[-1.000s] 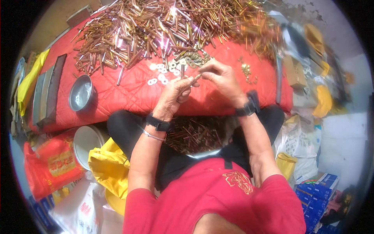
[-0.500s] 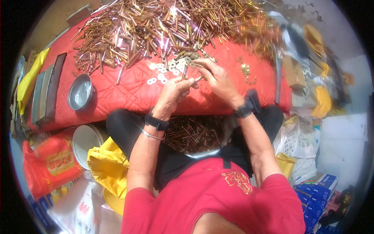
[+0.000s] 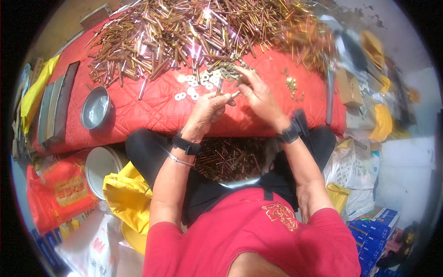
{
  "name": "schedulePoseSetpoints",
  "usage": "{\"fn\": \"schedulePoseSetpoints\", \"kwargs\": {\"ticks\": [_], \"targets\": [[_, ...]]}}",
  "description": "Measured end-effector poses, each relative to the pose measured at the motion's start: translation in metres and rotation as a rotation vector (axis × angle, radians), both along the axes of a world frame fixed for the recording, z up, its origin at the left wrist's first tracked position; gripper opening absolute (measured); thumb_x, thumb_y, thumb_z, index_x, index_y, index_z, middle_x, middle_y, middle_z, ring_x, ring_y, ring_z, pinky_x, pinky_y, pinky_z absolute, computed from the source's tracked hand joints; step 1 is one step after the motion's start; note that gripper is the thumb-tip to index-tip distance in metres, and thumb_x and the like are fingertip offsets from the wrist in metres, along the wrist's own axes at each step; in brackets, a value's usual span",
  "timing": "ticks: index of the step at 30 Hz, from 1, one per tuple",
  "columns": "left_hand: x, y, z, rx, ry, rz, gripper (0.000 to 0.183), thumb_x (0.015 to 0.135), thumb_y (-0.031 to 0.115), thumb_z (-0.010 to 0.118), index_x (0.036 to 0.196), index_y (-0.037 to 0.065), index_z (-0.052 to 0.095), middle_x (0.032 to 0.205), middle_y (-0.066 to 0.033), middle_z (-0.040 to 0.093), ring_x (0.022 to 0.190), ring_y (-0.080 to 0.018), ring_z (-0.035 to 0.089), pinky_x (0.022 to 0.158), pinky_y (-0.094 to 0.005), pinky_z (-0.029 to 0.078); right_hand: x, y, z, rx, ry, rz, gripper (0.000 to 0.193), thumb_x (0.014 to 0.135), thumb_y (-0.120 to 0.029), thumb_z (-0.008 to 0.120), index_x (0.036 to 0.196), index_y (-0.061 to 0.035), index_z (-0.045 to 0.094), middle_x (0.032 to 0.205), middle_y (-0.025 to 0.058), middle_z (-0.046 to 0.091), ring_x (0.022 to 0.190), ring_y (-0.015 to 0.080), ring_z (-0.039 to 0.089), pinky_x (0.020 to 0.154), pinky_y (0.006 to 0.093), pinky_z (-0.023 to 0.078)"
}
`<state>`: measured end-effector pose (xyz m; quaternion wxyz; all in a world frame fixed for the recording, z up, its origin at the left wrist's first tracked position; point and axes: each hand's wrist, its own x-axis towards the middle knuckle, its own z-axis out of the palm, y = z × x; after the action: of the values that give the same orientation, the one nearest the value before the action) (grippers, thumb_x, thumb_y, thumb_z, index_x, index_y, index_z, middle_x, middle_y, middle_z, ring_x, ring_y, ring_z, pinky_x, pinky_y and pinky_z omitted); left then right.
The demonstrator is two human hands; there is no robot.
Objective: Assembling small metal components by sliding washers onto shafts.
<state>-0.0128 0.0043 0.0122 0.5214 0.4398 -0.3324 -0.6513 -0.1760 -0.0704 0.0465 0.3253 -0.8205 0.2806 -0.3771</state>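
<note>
My left hand [image 3: 208, 112] pinches a slim metal bolt [image 3: 235, 95], whose end juts to the right past the thumb. The rest of it is mostly hidden by the fingers. Close by on the right, my right hand [image 3: 257, 96] holds its index finger stretched out and the thumb apart, with nothing visible between them. Flat round washers [image 3: 191, 83] lie scattered on the red quilted cover [image 3: 147, 108] just beyond my hands. Farther back rises a large heap of coppery metal rods [image 3: 161, 39]. Small brass-coloured nuts [image 3: 290, 83] sit to the right of my right hand.
A grey metal bowl [image 3: 96, 109] stands at the left, beside a long metal tray [image 3: 57, 108]. Below the cover, between my legs, is a container of more rods [image 3: 229, 159]. A round lidded bucket [image 3: 104, 171], yellow bags [image 3: 129, 194] and blue boxes [image 3: 376, 237] crowd the sides.
My right hand has drawn slightly away from the bolt, its index finger and thumb spreading. My left hand stays in nearly the same place, still pinching the bolt.
</note>
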Motion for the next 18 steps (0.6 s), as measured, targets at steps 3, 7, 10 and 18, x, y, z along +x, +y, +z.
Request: {"fn": "schedulePoseSetpoints", "kwargs": {"ticks": [3,7,10,18], "targets": [[-0.002,-0.001,0.002,-0.005,-0.017,-0.028,0.023,0.088,0.027,0.061,0.086,0.004,0.064,0.054,0.0094,0.036,0.044,-0.0020,0.028,0.041,-0.0203,0.017,-0.001,-0.003,-0.006,0.009,0.050,0.016,0.030,0.091,-0.014,0.055,0.120,-0.0053,0.055,0.096,0.0171,0.065,0.086,0.0282,0.065,0.076,0.0359,0.051],[-0.002,-0.001,0.004,0.032,0.065,0.000,0.021,0.089,0.024,0.060,0.087,0.003,0.066,0.054,0.0109,0.038,0.043,-0.0005,0.027,0.040,-0.0195,0.017,-0.004,-0.001,0.003,0.143,0.116,-0.022,0.028,0.090,-0.013,0.056,0.117,-0.0053,0.056,0.090,0.0174,0.065,0.084,0.0296,0.065,0.073,0.0379,0.051],[0.001,-0.001,0.003,0.035,0.019,-0.011,0.023,0.089,0.024,0.060,0.088,0.001,0.065,0.054,0.0103,0.037,0.042,-0.0008,0.027,0.040,-0.0193,0.016,0.003,-0.006,-0.016,-0.136,-0.024,0.006,0.028,0.089,-0.017,0.059,0.113,-0.0046,0.057,0.090,0.0184,0.066,0.081,0.0298,0.066,0.071,0.0378,0.051],[0.003,-0.005,-0.003,0.058,0.081,0.023,0.024,0.088,0.025,0.061,0.088,0.001,0.065,0.055,0.0098,0.037,0.044,-0.0012,0.027,0.041,-0.0199,0.017,-0.004,0.000,-0.005,-0.112,-0.140,0.028,0.025,0.088,-0.019,0.061,0.107,-0.0027,0.061,0.085,0.0142,0.066,0.079,0.0263,0.065,0.073,0.0328,0.050]]}}
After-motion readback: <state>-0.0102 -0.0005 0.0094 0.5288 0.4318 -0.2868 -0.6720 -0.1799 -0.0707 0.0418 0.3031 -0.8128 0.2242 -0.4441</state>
